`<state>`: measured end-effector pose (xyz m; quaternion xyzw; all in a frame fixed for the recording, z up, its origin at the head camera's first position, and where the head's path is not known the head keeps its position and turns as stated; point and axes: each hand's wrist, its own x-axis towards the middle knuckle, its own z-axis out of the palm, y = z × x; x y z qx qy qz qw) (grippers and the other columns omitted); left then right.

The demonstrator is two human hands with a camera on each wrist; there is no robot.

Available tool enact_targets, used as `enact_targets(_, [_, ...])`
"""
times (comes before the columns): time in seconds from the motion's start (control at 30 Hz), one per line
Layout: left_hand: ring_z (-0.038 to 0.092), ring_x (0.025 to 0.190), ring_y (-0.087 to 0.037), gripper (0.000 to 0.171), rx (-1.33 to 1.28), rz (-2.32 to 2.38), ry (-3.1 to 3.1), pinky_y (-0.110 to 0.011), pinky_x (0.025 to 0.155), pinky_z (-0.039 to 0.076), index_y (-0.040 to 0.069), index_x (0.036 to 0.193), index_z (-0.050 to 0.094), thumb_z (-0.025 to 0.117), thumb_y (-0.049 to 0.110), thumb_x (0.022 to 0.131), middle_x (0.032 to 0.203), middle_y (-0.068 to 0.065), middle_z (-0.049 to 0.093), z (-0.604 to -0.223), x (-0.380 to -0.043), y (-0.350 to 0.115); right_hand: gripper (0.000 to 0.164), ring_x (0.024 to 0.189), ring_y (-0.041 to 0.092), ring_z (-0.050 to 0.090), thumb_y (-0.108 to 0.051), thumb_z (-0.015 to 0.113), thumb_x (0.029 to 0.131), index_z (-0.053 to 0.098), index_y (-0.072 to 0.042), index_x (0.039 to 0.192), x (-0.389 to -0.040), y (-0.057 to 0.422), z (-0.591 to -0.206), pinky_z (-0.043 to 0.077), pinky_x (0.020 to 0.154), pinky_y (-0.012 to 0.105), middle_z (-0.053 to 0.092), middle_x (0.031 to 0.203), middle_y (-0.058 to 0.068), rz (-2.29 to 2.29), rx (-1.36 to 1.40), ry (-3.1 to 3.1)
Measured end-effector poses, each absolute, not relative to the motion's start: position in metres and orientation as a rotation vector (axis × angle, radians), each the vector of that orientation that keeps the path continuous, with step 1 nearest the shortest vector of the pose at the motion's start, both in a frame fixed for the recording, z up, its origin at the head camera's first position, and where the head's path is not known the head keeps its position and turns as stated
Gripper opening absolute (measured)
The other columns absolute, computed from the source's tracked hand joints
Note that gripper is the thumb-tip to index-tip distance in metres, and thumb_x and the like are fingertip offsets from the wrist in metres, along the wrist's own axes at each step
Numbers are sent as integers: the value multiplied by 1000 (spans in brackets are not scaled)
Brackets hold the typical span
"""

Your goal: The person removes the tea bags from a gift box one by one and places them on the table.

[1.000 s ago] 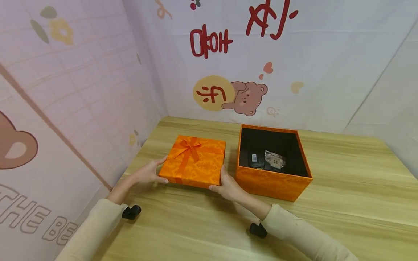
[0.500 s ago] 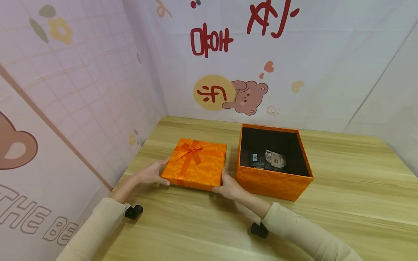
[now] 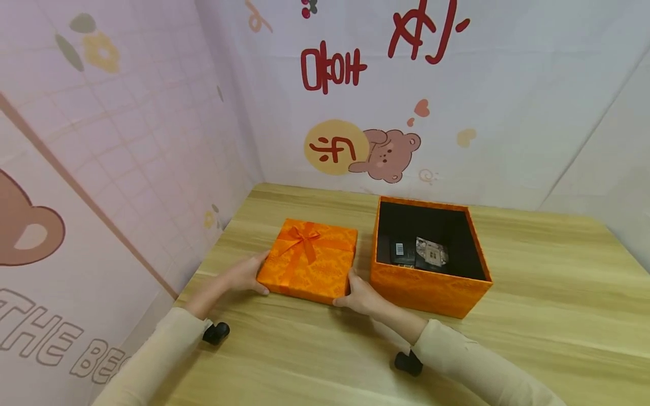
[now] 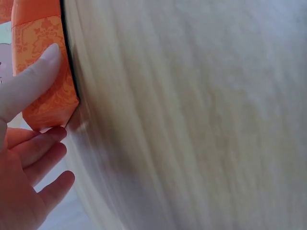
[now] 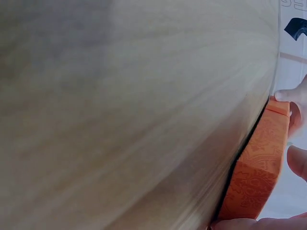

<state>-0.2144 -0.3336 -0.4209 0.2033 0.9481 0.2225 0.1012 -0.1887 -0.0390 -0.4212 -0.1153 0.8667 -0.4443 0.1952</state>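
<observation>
An orange gift box lid (image 3: 325, 259) with a ribbon bow (image 3: 303, 239) lies flat, low on the wooden table. My left hand (image 3: 247, 275) holds its near left corner; in the left wrist view the thumb (image 4: 41, 76) lies along the lid's front side and the fingertips touch the left side. My right hand (image 3: 363, 296) grips the near right corner, its fingers along the right side. Just right of the lid stands the matching orange box (image 3: 426, 287), uncovered and black inside. In it lie a black packet with a barcode label (image 3: 399, 251) and a patterned packet (image 3: 431, 254).
The light wooden table (image 3: 315, 361) reaches back to a white wall cloth (image 3: 508, 113) with red characters and a cartoon bear. Another printed cloth (image 3: 127, 141) borders the table's left side. Black wrist devices (image 3: 408, 363) sit below both sleeves.
Both hands have brought the lid down a little and slightly toward me; its front edge now sits lower. The view has shifted slightly. The box and its contents have stayed put.
</observation>
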Motion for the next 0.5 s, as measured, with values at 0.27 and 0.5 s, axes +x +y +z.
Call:
enact_targets(0.27, [37, 122, -45, 94, 607, 656, 2821, -54, 102, 28, -17, 133, 29, 83, 18, 64, 133, -33, 38, -421, -212, -328, 89, 135, 36, 16, -12, 67, 80, 7, 15, 140, -189, -34, -423, 16, 109, 48, 11, 146, 30, -1357, -290, 2342])
enact_targets(0.5, [35, 122, -46, 94, 576, 654, 2834, -54, 102, 27, -19, 132, 29, 83, 19, 65, 132, -35, 38, -421, -210, -327, 91, 136, 36, 13, -19, 65, 84, 2, 13, 140, -194, -38, -427, 14, 110, 48, 8, 147, 29, -1376, -260, 2313])
